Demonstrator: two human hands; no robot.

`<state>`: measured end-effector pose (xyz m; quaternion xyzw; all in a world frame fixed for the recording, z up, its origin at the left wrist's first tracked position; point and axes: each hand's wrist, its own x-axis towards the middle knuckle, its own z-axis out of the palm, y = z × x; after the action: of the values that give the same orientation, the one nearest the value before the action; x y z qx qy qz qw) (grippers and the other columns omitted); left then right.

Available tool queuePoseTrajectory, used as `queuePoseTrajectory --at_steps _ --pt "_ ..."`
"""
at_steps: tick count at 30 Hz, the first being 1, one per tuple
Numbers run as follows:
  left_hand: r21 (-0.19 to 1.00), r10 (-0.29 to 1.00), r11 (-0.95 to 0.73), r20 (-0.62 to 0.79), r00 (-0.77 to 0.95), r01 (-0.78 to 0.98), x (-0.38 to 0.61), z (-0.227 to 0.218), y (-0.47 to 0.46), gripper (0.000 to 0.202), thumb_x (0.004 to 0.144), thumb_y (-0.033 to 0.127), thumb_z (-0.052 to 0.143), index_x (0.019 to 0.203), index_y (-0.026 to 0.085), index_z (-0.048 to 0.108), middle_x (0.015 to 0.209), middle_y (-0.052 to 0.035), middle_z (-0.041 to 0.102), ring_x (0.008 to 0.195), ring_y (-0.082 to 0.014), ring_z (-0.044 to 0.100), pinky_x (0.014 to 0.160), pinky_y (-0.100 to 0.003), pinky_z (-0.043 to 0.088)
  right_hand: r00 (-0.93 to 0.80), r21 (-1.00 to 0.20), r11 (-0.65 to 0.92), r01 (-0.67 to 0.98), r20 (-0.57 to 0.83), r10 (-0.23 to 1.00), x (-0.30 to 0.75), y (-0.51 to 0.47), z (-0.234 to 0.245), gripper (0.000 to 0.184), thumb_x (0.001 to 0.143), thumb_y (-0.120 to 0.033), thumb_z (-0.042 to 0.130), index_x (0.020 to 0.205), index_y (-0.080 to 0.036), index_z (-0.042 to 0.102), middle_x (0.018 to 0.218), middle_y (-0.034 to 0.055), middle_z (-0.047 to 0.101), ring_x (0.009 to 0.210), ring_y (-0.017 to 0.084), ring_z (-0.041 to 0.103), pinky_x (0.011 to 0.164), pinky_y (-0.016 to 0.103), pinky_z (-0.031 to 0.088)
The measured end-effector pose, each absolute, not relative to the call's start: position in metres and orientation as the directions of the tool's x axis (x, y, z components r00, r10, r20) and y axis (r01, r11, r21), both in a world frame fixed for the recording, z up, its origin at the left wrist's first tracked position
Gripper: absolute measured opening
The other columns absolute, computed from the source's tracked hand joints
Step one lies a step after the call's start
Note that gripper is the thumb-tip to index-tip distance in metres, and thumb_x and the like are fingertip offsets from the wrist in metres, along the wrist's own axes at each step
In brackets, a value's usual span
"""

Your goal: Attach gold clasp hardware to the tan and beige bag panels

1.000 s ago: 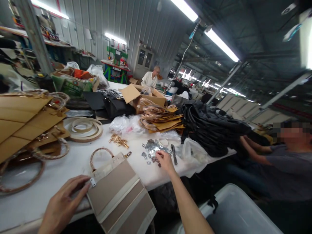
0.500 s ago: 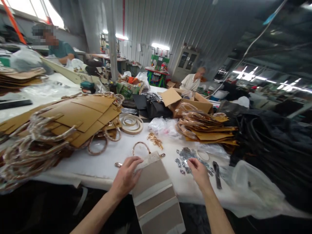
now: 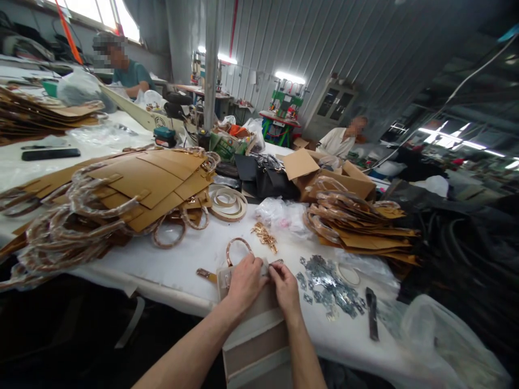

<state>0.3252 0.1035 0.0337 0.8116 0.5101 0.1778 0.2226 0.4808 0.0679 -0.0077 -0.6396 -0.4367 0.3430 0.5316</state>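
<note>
A tan bag panel [image 3: 259, 337] with pale stripes and a wrapped loop handle [image 3: 237, 246] hangs over the front edge of the white table [image 3: 170, 265]. My left hand [image 3: 243, 283] presses on its top edge, fingers curled. My right hand [image 3: 285, 286] pinches at the same top edge beside the left, near a small metal tab [image 3: 278, 262]; what the fingertips hold is too small to make out. A scatter of several silver metal pieces [image 3: 326, 281] lies just right of my hands. Gold clasps [image 3: 264, 236] lie behind the handle.
Stacks of brown bag panels with wrapped handles lie at left [image 3: 121, 194] and right [image 3: 357, 221]. Tape rolls [image 3: 227, 202], a black tool [image 3: 371, 313], plastic bags [image 3: 441, 337], black bags [image 3: 466, 237] and a cardboard box [image 3: 328, 175] crowd the table. Two people sit at the back.
My right hand has come left from the silver pieces to the bag's top edge, next to my left hand. The camera view has swung left and down.
</note>
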Motion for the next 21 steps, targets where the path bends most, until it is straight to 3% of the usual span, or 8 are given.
queuePoseTrajectory --at_steps 3,7,10,15,21 --pt "0.576 0.918 -0.353 0.061 0.392 0.738 0.326 0.032 0.105 0.024 0.089 0.03 0.073 0.107 0.016 0.068 0.107 -0.0088 0.066 0.104 -0.0261 0.065 0.092 -0.035 0.051 0.41 -0.96 -0.067 0.272 0.053 0.91 0.48 0.065 -0.015 0.033 0.088 -0.051 0.068 0.099 -0.02 0.074 0.093 0.0057 0.073 0.084 0.023 0.064 0.08 0.034 0.051" --pt "0.615 0.941 -0.297 0.058 0.333 0.731 0.327 0.031 0.107 0.025 0.088 0.032 0.075 0.107 0.017 0.07 0.113 -0.0087 0.064 0.101 -0.024 0.067 0.086 -0.032 0.052 0.417 -0.947 -0.09 0.307 0.049 0.908 0.48 0.056 -0.017 0.035 0.091 -0.052 0.064 0.103 -0.02 0.072 0.088 0.0054 0.072 0.075 0.022 0.062 0.073 0.033 0.051" --pt "0.626 0.945 -0.288 0.061 0.323 0.725 0.328 0.029 0.107 0.02 0.089 0.031 0.074 0.102 0.017 0.07 0.11 -0.0072 0.065 0.1 -0.0227 0.067 0.085 -0.031 0.052 0.436 -0.94 -0.076 0.333 0.082 0.896 0.479 0.054 -0.017 0.035 0.091 -0.052 0.064 0.103 -0.02 0.071 0.092 0.0068 0.073 0.08 0.024 0.064 0.078 0.035 0.052" --pt "0.617 0.931 -0.345 0.13 0.341 0.707 0.327 0.025 0.102 0.009 0.093 0.026 0.069 0.098 0.018 0.068 0.11 -0.0042 0.066 0.098 -0.0192 0.067 0.085 -0.03 0.052 0.422 -0.93 -0.071 0.361 0.095 0.902 0.477 0.059 -0.016 0.033 0.091 -0.052 0.063 0.099 -0.021 0.072 0.1 0.0078 0.075 0.093 0.026 0.068 0.087 0.037 0.052" --pt "0.525 0.874 -0.477 0.2 0.442 0.705 0.326 0.021 0.1 0.009 0.097 0.023 0.064 0.104 0.019 0.064 0.118 -0.0051 0.066 0.108 -0.0206 0.064 0.09 -0.031 0.053 0.407 -0.94 -0.071 0.334 0.076 0.91 0.478 0.06 -0.017 0.033 0.092 -0.052 0.063 0.099 -0.022 0.073 0.099 0.0075 0.076 0.091 0.026 0.069 0.086 0.036 0.054"
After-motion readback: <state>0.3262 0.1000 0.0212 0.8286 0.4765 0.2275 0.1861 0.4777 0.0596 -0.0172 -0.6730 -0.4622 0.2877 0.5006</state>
